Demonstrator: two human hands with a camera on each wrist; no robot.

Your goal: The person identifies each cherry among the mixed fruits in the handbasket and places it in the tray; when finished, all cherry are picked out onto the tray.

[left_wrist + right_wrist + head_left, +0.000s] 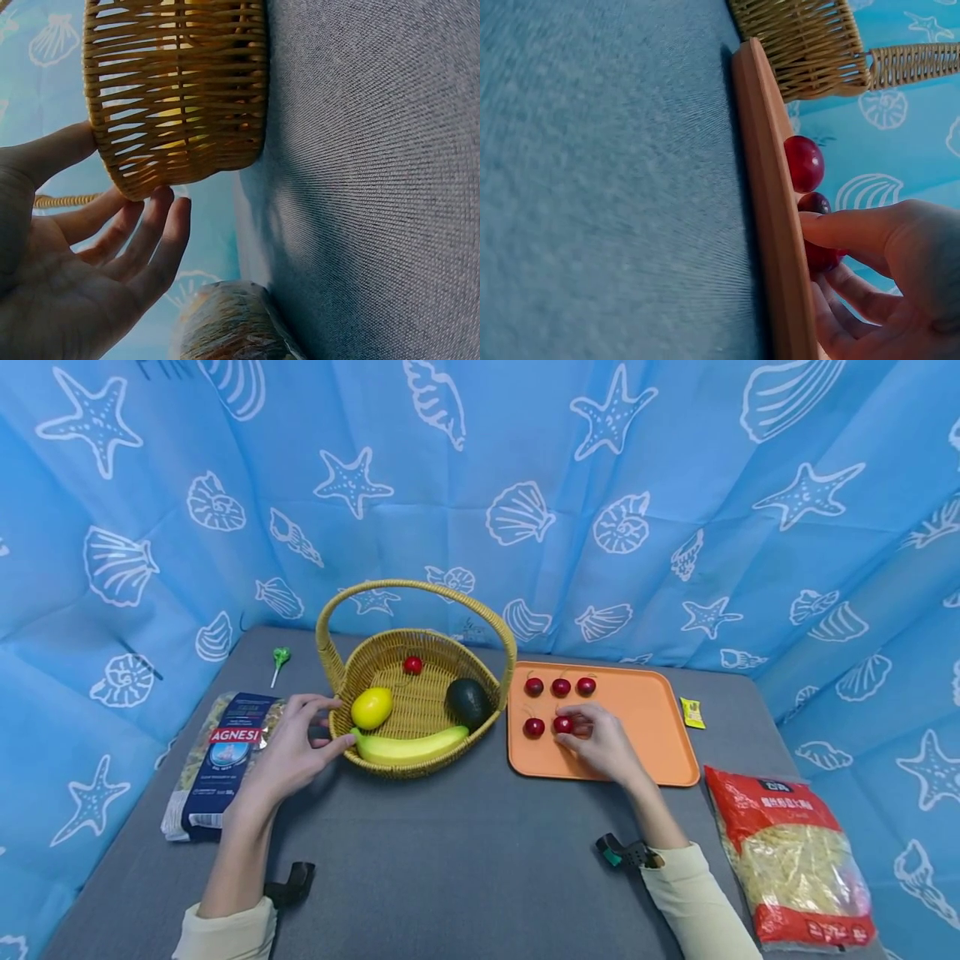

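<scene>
My right hand point(600, 742) pinches a dark red cherry point(562, 724) between thumb and fingers, low over the orange tray point(645, 710). Close beside it on the tray sits another cherry point(534, 727), with a row of stemmed cherries behind. In the right wrist view, the thumb covers part of the held cherry point(821, 257). My left hand point(292, 752) holds the left end of the wicker basket point(411, 693), its thumb and fingertips at the rim. Inside the basket lie a lemon point(372, 707), a banana point(412, 747), a dark avocado point(468, 702) and a red cherry point(412, 665).
Left of the basket lie an Agnesi pasta bag point(232, 760) and a green lollipop point(281, 657). A small yellow packet point(692, 712) is right of the tray. A red bag of pasta point(798, 860) lies at the front right. The basket's tall handle point(420, 583) arches over it.
</scene>
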